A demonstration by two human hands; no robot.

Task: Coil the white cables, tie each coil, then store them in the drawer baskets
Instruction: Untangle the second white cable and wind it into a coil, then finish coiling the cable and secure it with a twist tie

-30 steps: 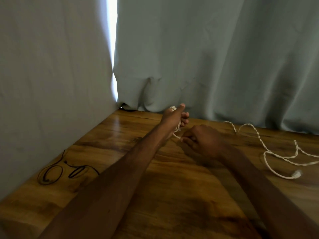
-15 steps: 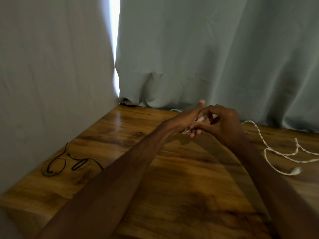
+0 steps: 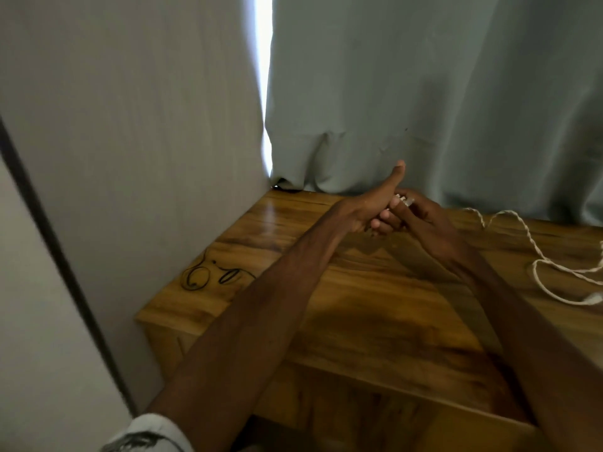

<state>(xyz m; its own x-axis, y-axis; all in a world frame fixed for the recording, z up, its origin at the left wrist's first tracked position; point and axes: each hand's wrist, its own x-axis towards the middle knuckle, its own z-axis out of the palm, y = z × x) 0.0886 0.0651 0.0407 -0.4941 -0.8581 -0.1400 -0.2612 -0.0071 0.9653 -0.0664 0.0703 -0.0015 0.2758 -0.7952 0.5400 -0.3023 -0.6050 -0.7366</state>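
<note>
Step in hand: coiling a white cable; tying and storage were judged not yet reached.
Left hand: held above the tabletop near the curtain, thumb raised, fingers curled in and pressed against the right hand.
Right hand: met the left from the right side; its fingers were closed in a pinch on a small white bundle showing between the two hands.
White bundle: only a sliver was visible; it appeared to be turns of cable wound on the left fingers, but the view was too blurred to be sure.
White cable: a loose twisted length lay on the tabletop at the right, well apart from the hands, ending in a white plug near the frame edge. Whether it ran into the bundle could not be told.
Black cable: lay looped near the left wall, not part of this task.
Drawer baskets: not in view.
Advice on technique: keep the left fingers as a steady former, lay each turn beside the previous one with even light tension, and let the twisted strand rotate freely so it does not kink.
Advice on the tail: leave a short free end for tying.
Risk: loosening the pinch would probably let the turns spring off.
</note>
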